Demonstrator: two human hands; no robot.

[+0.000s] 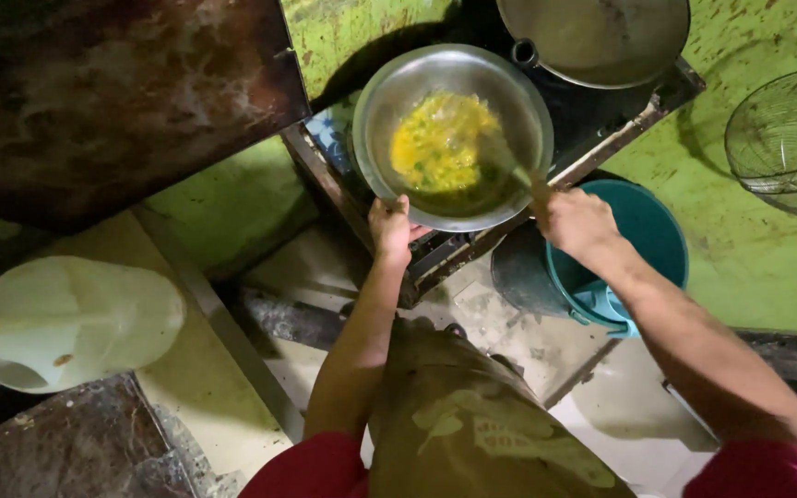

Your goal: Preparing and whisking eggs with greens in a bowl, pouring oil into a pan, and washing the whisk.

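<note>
1. Left hand (pixel 391 229) has its grip closed on the near rim of the steel bowl (pixel 389 111), over the stove (pixel 601 120).
2. Right hand (pixel 576 221) grips a blurred utensil (pixel 514 164) in the yellow egg mixture (pixel 440 143).

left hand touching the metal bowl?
Touching. The head view shows the left hand gripping the near rim of the metal bowl, fingers curled over its edge.

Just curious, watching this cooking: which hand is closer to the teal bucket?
Right. The right hand is just above the teal bucket, gripping a utensil; the left hand holds the metal bowl's rim, farther left.
</note>
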